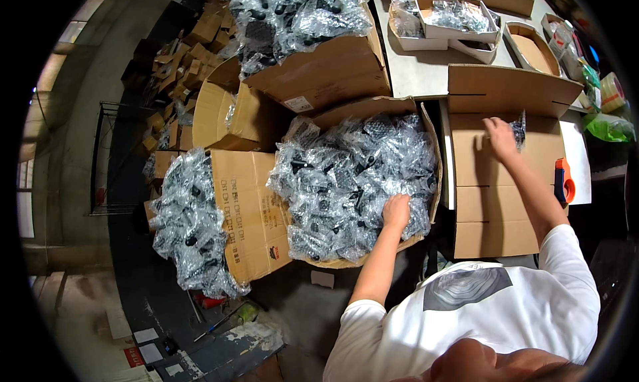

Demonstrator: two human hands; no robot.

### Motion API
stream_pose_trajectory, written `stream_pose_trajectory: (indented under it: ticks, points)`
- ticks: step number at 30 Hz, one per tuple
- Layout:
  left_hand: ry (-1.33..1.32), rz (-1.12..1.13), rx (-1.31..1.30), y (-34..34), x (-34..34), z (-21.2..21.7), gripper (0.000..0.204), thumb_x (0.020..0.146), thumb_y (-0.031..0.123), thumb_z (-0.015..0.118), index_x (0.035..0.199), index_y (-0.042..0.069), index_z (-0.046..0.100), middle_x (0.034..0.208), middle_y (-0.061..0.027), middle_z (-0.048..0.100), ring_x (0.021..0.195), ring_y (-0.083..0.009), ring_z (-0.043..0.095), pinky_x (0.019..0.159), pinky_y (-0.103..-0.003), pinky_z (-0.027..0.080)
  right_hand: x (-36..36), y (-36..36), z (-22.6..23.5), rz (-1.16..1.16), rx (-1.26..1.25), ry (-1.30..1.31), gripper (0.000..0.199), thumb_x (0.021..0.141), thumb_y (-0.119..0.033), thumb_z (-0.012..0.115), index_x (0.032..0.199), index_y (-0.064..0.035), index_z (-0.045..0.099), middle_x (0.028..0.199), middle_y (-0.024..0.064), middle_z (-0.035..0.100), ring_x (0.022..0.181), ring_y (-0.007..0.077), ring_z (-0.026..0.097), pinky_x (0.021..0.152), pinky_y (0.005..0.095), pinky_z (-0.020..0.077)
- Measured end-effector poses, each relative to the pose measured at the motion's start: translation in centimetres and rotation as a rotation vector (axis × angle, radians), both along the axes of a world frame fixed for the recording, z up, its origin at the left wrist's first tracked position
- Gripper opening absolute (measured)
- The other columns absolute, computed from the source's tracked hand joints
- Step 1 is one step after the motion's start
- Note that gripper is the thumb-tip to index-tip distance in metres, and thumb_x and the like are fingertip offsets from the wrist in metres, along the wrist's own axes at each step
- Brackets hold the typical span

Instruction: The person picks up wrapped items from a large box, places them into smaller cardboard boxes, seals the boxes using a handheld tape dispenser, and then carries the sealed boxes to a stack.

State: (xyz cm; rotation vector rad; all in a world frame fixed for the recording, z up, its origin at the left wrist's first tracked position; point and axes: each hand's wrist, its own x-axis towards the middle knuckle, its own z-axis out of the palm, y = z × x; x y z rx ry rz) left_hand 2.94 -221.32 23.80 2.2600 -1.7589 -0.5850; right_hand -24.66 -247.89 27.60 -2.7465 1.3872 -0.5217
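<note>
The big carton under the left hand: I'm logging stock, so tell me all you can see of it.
The open brown cardboard carton sits on the floor, flaps spread, heaped with dark parts in clear bubble-wrap bags. The left hand rests on the bags near its front edge. Other cartons crowd its sides.

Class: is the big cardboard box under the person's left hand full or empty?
Full: the box is heaped above its rim with bubble-wrapped parts.
</note>
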Motion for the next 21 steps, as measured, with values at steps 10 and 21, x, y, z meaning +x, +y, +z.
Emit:
stream_pose_trajectory:
  ticks: [10,21]
  points:
    - [0.557,0.641,-0.306,1.2,-1.5,6.0,0.014,0.084,0.01,0.059,0.094,0.0,0.061,0.08,-0.01,0.064,0.068,-0.0166,0.06,0.063,-0.03,0.047,8.1,17.2,5.8,0.5,0.771,-0.517,0.076,0.064,-0.02,0.079,0.129,-0.0101,0.042,0.132,0.019,0.037,0.123,0.0377,0.037,0.1,0.0424,0.0358]
    - [1.536,0.359,-0.42,-4.7,-7.3,8.7,0.063,0.077,0.021,0.071,0.128,0.001,0.04,0.123,-0.0131,0.042,0.117,-0.0223,0.04,0.101,-0.037,0.03,5.8,13.1,2.6,0.018,1.886,-1.646,0.022,0.082,-0.018,0.058,0.102,-0.0092,0.052,0.129,0.0105,0.045,0.117,0.0268,0.047,0.1,0.0429,0.039]
